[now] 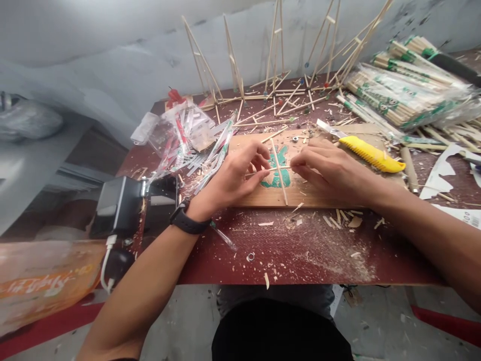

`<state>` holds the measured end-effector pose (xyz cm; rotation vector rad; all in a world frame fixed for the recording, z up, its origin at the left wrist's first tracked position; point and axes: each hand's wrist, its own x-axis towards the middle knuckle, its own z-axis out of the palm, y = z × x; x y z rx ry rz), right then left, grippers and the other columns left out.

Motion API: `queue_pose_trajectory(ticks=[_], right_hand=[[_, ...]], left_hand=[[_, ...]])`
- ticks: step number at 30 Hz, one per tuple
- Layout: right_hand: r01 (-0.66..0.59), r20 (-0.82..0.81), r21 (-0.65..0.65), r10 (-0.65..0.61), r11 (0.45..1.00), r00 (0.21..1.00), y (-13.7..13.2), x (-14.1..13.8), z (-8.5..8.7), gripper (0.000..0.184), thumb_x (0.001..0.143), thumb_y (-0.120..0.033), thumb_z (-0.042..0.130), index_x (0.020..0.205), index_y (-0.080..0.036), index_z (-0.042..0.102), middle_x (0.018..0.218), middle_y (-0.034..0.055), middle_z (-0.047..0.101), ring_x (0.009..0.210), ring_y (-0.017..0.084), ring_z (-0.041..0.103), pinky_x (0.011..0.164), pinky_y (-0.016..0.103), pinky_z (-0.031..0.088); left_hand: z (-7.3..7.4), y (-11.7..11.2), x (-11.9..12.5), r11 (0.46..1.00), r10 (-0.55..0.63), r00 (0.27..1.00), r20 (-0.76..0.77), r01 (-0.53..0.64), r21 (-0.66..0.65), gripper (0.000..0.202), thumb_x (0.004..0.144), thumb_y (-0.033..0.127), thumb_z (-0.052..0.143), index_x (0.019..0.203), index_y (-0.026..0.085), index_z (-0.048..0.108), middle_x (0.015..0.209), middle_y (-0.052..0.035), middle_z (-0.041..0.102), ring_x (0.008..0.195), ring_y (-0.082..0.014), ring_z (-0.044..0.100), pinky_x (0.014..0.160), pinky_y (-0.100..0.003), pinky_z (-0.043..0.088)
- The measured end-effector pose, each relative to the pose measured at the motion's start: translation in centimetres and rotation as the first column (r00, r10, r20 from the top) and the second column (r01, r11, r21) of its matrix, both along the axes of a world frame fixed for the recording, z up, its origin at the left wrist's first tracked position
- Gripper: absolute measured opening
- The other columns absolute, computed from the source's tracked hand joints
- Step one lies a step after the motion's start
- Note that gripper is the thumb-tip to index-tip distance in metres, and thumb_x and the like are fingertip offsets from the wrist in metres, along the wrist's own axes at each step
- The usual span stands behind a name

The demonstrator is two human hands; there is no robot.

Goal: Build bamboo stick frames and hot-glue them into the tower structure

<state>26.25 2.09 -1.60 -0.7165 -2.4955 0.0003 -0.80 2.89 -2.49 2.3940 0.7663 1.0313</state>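
Observation:
Over a wooden board (pixel 248 199) with a green patch (pixel 283 179), two thin wooden sticks form a cross. My left hand (pixel 246 170) pinches the left end of the crosswise stick (pixel 283 168). My right hand (pixel 325 165) has its fingertips closed on that stick's right end. The other stick (pixel 278 165) runs front to back across it, with neither hand on it. Just beyond my right hand lies a yellow-handled knife (pixel 372 153), its blade pointing left. A small metal ring (pixel 295 139) sits on the board behind the cross.
Stick frames (pixel 274 93) lean against the wall at the back. Packs of wrapped chopsticks (pixel 409 95) are heaped at the back right. Torn plastic wrappers (pixel 188 135) lie left of the board. Shavings and a metal ring (pixel 250 256) lie near the table's front edge. A black box (pixel 118 205) stands left.

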Motion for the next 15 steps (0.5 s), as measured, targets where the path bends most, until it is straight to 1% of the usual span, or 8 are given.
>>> queue_pose_trajectory(ticks=[3,6,11,15], right_hand=[[-0.040,-0.001,0.013,0.040,0.999,0.999,0.09,0.01,-0.03,0.017,0.111,-0.015,0.054,0.103,-0.016,0.068,0.088,0.0056,0.069,0.080,0.017,0.056,0.077,0.033,0.041],[-0.051,-0.003,0.020,0.051,0.999,0.999,0.09,-0.02,0.00,0.020,0.111,-0.014,0.055,0.096,-0.017,0.069,0.082,0.0031,0.066,0.073,0.015,0.052,0.071,0.031,0.038],[-0.064,-0.025,0.024,0.065,0.998,0.998,-0.06,-0.30,0.10,0.018,0.107,-0.009,0.058,0.093,-0.015,0.068,0.079,0.0008,0.061,0.066,0.011,0.045,0.061,0.028,0.035],[-0.065,-0.031,0.031,0.066,0.997,0.997,-0.20,-0.43,0.08,0.018,0.106,-0.007,0.059,0.093,-0.014,0.069,0.077,-0.0004,0.057,0.063,0.010,0.042,0.058,0.026,0.035]], left_hand=[[-0.23,-0.20,0.22,0.999,0.011,0.999,0.052,-0.009,-0.047,0.023,0.097,0.011,0.066,0.110,0.022,0.051,0.090,0.0023,0.073,0.075,-0.0090,0.074,0.065,-0.020,0.061],[-0.45,-0.32,0.39,0.997,0.008,0.997,0.073,-0.002,-0.081,0.023,0.098,0.014,0.065,0.110,0.023,0.049,0.090,0.0025,0.072,0.074,-0.0098,0.074,0.066,-0.023,0.063],[-0.72,-0.40,0.60,0.996,0.004,0.995,0.096,0.005,-0.091,0.023,0.098,0.013,0.065,0.106,0.024,0.047,0.090,0.0024,0.072,0.075,-0.0121,0.074,0.060,-0.025,0.061],[-0.82,-0.44,0.61,0.994,0.003,0.993,0.114,0.010,-0.110,0.023,0.097,0.012,0.066,0.104,0.025,0.047,0.088,0.0024,0.070,0.073,-0.0127,0.072,0.059,-0.027,0.061]])
